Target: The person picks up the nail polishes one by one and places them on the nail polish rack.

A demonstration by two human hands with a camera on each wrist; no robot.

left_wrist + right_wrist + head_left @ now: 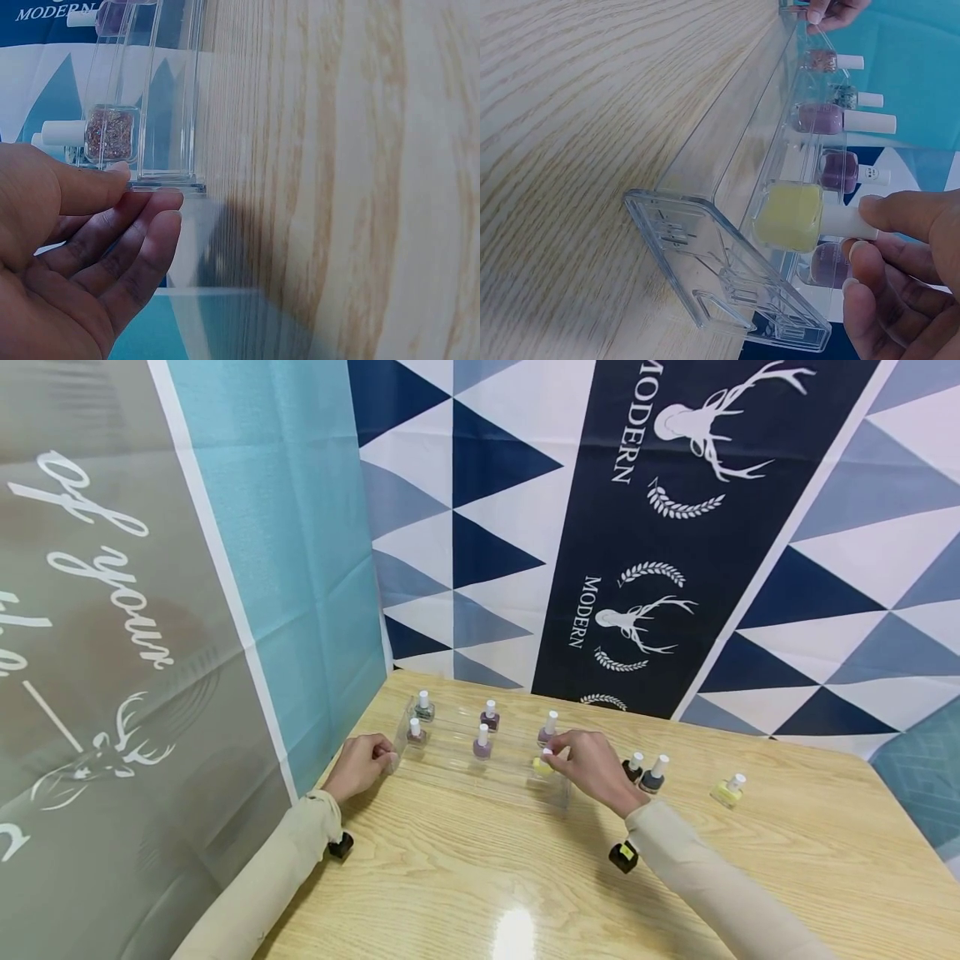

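A clear tiered nail polish rack [450, 774] stands on the table, holding several white-capped bottles. My right hand [592, 768] pinches the white cap of a yellow nail polish bottle [789, 216] between thumb and fingers, at the rack's right end on its front side. Behind that bottle is a mauve bottle [829, 265]. My left hand [362, 766] holds the rack's left end panel [166, 184] between thumb and fingertips. Close to the left thumb sits a glittery pink-brown bottle [111, 133]. Also on the rack are a purple bottle [820, 118], a dark plum bottle [839, 172] and a green glitter bottle [423, 712].
Right of the rack, a black bottle [632, 770] and a dark grey bottle [652, 779] stand close together, near the right wrist. Farther right is another yellow bottle [727, 792]. Patterned cloth [495, 527] hangs behind the wooden table [450, 877], and more cloth [300, 568] hangs on the left.
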